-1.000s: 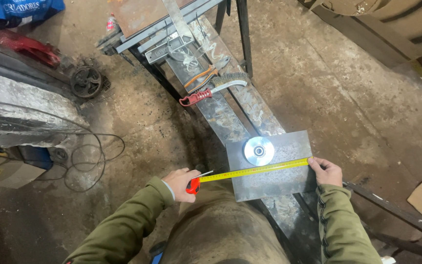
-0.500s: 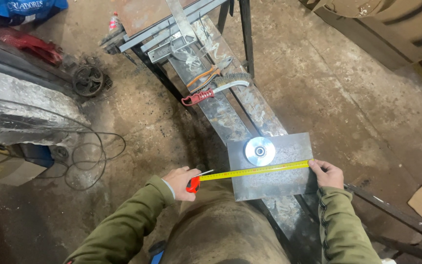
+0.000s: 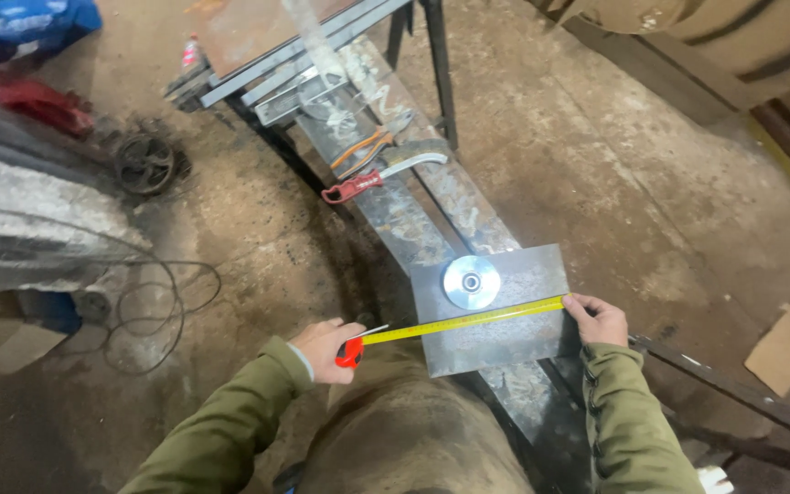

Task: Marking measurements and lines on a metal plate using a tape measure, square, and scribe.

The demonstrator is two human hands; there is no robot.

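Across the rectangular steel plate (image 3: 505, 325), a yellow tape measure blade (image 3: 464, 322) is stretched from the plate's left side to its right edge, lying flat and slightly slanted upward toward the right. The plate rests on a long, rusty steel beam (image 3: 413, 220) that runs diagonally away from the person toward a metal stand (image 3: 322, 64).

Left hand (image 3: 326, 349): closed around the red tape measure case (image 3: 349, 352), held just off the plate's left edge, with the blade running out of the case toward the right.

Right hand (image 3: 601, 320): fingers curled, pinching the free end of the blade against the right edge of the plate. The fingertip contact itself is too small to make out.

A round, shiny metal disc (image 3: 471, 282) with a central hole lies flat on the plate, just above the blade and not touching it.

Farther along the beam lie pliers with orange handles (image 3: 363, 151) and a red-handled tool (image 3: 358, 186) beside a curved grey piece. On the dirty concrete floor (image 3: 596, 165) to the left are loops of black cable (image 3: 153, 311) and a small dark wheel (image 3: 145, 163). A piece of cardboard (image 3: 786, 346) lies on the floor at the right.
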